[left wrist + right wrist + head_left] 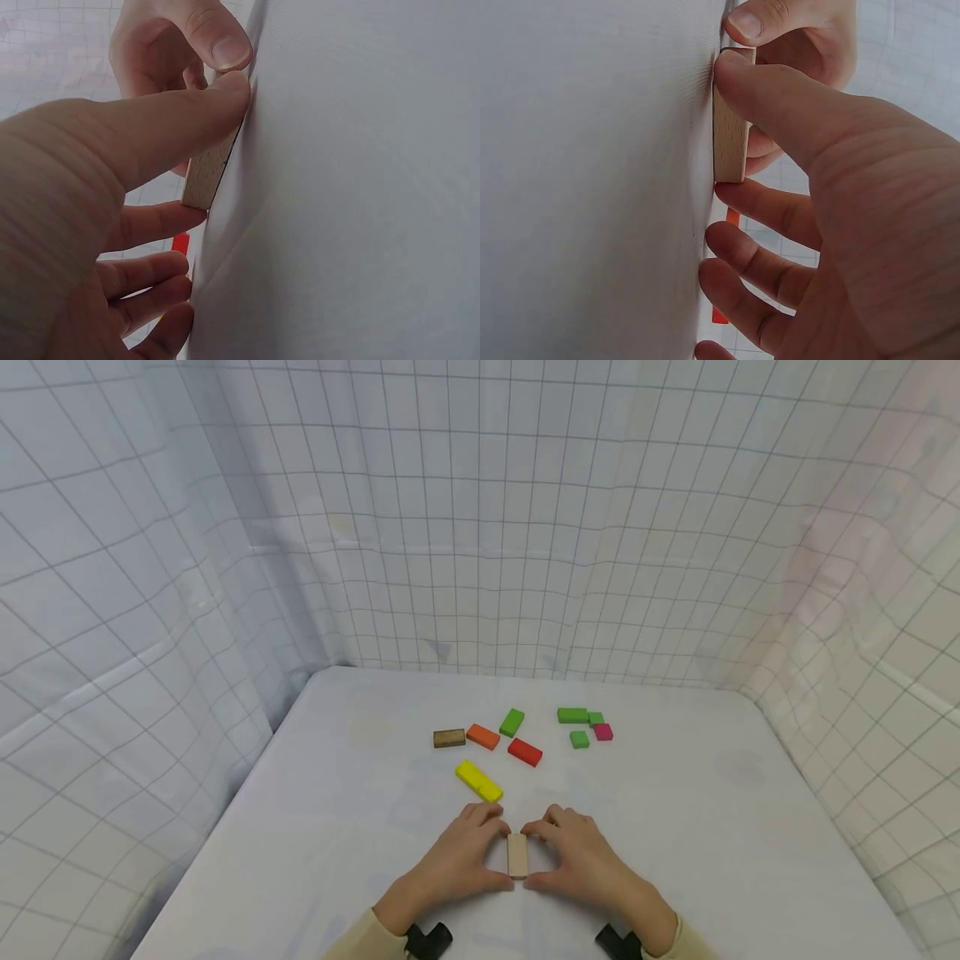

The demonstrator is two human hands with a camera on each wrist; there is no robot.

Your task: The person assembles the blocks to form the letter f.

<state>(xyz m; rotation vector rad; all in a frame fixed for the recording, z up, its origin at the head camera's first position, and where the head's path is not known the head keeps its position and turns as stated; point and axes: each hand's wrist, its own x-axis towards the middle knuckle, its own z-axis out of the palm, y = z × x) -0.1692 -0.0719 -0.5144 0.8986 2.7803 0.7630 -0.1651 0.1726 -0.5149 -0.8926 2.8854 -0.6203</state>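
Observation:
A plain pale wooden block lies flat on the white table, its long side pointing away from me. My left hand pinches it from the left, thumb at the near end and index finger at the far end. From the other side my right hand holds it the same way. In the left wrist view the block's wooden side is partly covered by my thumb; the right wrist view shows more of its grain. Just beyond my left fingers lies a yellow block.
Farther back lie a brown block, an orange block, a red block and a green block. To their right are several more green blocks and a crimson block. Grid-patterned white cloth encloses the table.

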